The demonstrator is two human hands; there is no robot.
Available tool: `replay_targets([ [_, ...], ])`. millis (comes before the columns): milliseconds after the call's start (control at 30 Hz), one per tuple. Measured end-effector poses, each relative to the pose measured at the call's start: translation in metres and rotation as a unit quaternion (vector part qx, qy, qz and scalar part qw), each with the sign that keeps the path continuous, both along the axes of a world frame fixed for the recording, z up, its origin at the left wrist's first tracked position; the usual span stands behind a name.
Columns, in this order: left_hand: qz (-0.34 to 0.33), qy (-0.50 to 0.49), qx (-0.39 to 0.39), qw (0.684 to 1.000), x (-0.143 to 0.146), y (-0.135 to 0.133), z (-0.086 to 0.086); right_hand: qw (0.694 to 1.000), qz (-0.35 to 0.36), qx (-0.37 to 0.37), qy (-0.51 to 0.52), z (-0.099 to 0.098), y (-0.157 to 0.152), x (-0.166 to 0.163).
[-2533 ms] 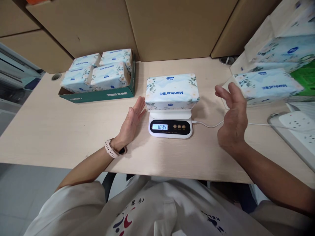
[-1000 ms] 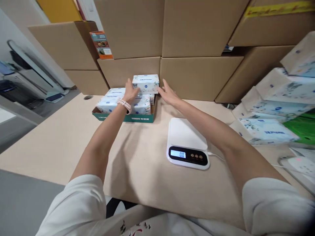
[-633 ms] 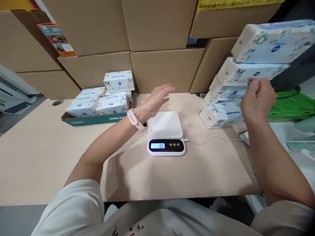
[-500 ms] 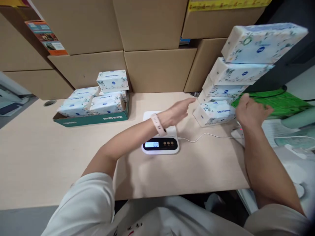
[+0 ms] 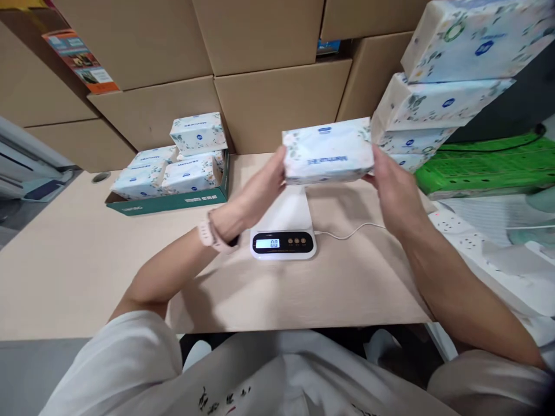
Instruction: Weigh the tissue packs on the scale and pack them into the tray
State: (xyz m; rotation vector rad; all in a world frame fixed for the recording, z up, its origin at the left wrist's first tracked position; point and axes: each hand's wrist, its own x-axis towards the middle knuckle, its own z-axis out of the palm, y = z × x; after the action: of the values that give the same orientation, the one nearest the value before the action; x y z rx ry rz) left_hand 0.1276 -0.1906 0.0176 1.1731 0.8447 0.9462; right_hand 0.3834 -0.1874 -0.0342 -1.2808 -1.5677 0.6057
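A floral white-and-blue tissue pack [image 5: 328, 151] is held in the air between both hands, above and behind the white digital scale [image 5: 284, 244], whose display reads 0.0. My left hand [image 5: 269, 184] grips the pack's left end, its fingers partly hidden behind it. At the right end, my right hand [image 5: 392, 182] is closed on the same pack. Beyond that hand rises a stack of similar tissue packs [image 5: 437, 103]. More packs [image 5: 186, 173] sit in a green shallow box [image 5: 169, 203] on the left, one lying on top of the others.
Brown cardboard boxes [image 5: 277, 107] form a wall along the back of the table [image 5: 303, 294]. A green plastic crate [image 5: 489, 167] and a white power strip [image 5: 455, 225] are at the right. A white cable [image 5: 347, 236] runs from the scale to the right.
Both hands have taken hold of the tissue pack that lay in front of the stack. It has been lifted and brought left, over towards the scale. The view has shifted slightly.
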Motion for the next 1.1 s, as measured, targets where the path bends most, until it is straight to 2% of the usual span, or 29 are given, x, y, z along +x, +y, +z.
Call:
replay_targets([
  [100, 0.016, 0.014, -0.033, 0.999, -0.048, -0.021, 0.011, 0.996, 0.081, -0.04, -0.005, 0.002, -0.021, -0.04],
  [200, 0.034, 0.018, -0.065, 0.997, -0.071, -0.035, 0.0, 0.989, 0.109, -0.1, -0.016, -0.006, -0.029, -0.059],
  [333, 0.033, 0.015, -0.094, 0.995, -0.075, -0.039, -0.019, 0.983, 0.103, -0.149, -0.008, -0.019, -0.028, -0.062],
  [467, 0.027, 0.023, -0.086, 0.996, -0.076, -0.036, -0.024, 0.98, 0.098, -0.169, 0.029, -0.032, -0.027, -0.059],
  [600, 0.119, 0.062, -0.108, 0.985, -0.085, -0.036, -0.037, 0.99, 0.04, -0.122, 0.06, -0.052, -0.028, -0.052],
  [667, 0.161, 0.07, -0.129, 0.976, -0.089, -0.038, -0.047, 0.989, 0.02, -0.126, 0.071, -0.061, -0.028, -0.047],
  [733, 0.176, 0.069, -0.147, 0.971, -0.092, -0.04, -0.057, 0.986, 0.01, -0.146, 0.076, -0.066, -0.027, -0.041],
  [833, 0.183, 0.064, -0.155, 0.969, -0.094, -0.045, -0.065, 0.983, 0.006, -0.169, 0.071, -0.067, -0.026, -0.038],
  [967, 0.192, 0.04, -0.152, 0.969, -0.096, -0.05, -0.07, 0.978, 0.011, -0.2, 0.064, -0.059, -0.03, -0.041],
  [1100, 0.194, 0.024, -0.145, 0.97, -0.1, -0.052, -0.076, 0.978, 0.018, -0.204, 0.034, -0.055, -0.032, -0.042],
])
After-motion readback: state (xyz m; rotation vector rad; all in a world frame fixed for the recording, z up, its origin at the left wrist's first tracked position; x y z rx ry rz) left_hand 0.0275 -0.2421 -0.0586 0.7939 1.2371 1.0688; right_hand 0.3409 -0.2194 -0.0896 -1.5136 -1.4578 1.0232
